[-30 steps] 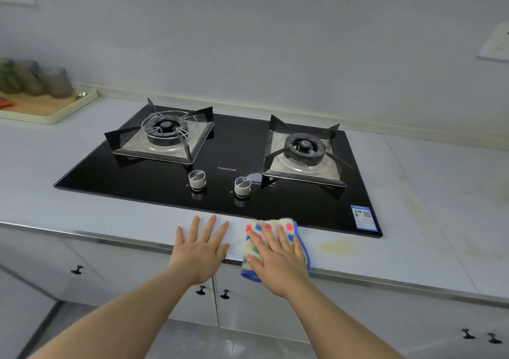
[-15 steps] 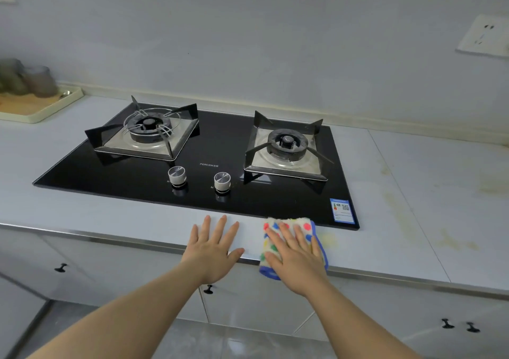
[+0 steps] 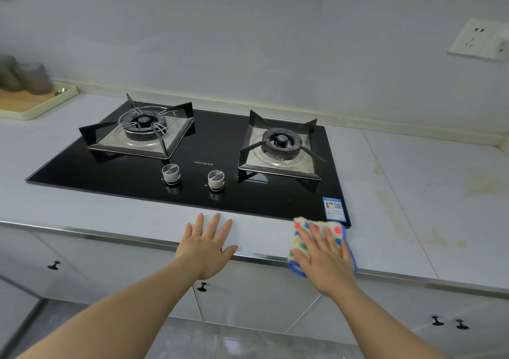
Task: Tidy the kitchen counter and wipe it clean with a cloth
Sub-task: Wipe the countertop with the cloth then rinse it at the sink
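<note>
A folded white cloth (image 3: 300, 237) with coloured dots and a blue border lies on the pale counter (image 3: 385, 248) at its front edge, just below the hob's front right corner. My right hand (image 3: 322, 256) presses flat on the cloth with straight, spread fingers. My left hand (image 3: 208, 245) rests flat on the bare counter to the left of it, fingers spread, holding nothing. Yellowish stains (image 3: 440, 241) mark the counter to the right of the cloth.
A black glass two-burner gas hob (image 3: 198, 190) with two knobs (image 3: 171, 173) fills the middle of the counter. A tray (image 3: 41, 109) with jars stands at the far left. A wall socket (image 3: 479, 40) is at upper right. Cabinet doors (image 3: 248, 300) lie below the steel edge.
My right hand has slid the cloth to the right along the counter's front edge, up to the hob's right corner. My left hand stayed flat on the counter.
</note>
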`<state>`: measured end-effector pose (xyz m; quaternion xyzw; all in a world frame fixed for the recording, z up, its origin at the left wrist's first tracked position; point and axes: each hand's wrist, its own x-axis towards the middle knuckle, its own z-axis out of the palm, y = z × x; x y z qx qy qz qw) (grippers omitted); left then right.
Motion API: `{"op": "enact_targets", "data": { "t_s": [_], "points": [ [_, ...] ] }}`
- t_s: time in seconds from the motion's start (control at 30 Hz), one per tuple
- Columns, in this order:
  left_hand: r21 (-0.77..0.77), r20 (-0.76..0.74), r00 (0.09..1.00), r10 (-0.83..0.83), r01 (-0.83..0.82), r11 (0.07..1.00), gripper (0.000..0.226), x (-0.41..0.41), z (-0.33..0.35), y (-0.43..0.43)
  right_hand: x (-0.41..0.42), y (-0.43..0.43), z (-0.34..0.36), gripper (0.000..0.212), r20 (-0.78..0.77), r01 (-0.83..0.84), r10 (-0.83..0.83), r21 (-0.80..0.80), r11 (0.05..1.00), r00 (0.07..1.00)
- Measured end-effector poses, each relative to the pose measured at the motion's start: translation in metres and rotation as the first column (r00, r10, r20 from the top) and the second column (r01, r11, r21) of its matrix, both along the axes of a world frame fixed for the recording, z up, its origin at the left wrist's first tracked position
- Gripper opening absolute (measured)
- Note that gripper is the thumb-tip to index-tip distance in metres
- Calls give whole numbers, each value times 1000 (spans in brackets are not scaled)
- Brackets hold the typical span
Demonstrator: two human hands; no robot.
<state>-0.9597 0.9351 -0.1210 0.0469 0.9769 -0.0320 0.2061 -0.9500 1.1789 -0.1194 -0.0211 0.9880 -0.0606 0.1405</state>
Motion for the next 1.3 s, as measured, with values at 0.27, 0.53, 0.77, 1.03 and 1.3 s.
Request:
{"op": "enact_targets", "data": {
  "t_s": [0.27, 0.53, 0.77, 1.03, 1.3],
  "points": [
    [33, 59, 996, 65, -67, 997, 66, -5, 5, 10, 4, -46, -5, 57, 2, 19, -19, -59, 998, 1000],
    [26, 35, 997, 62, -62, 998, 66, -2, 4, 10, 2, 23, -4, 54, -1, 143, -143, 24, 989, 990],
    [30, 25, 998, 65, -66, 997, 67, -3, 2, 11, 6, -45, -7, 56, -14, 5, -6, -56, 998, 1000],
    [17, -38, 999, 26, -26, 1000, 68, 0, 6, 6, 0, -58, -8, 53, -15, -163, 163, -20, 986, 987],
    [64, -228, 971, -70, 87, 994, 60, -21, 24, -7, 4, -21, -7, 53, -103, 151, -144, 64, 986, 984]
  ]
}}
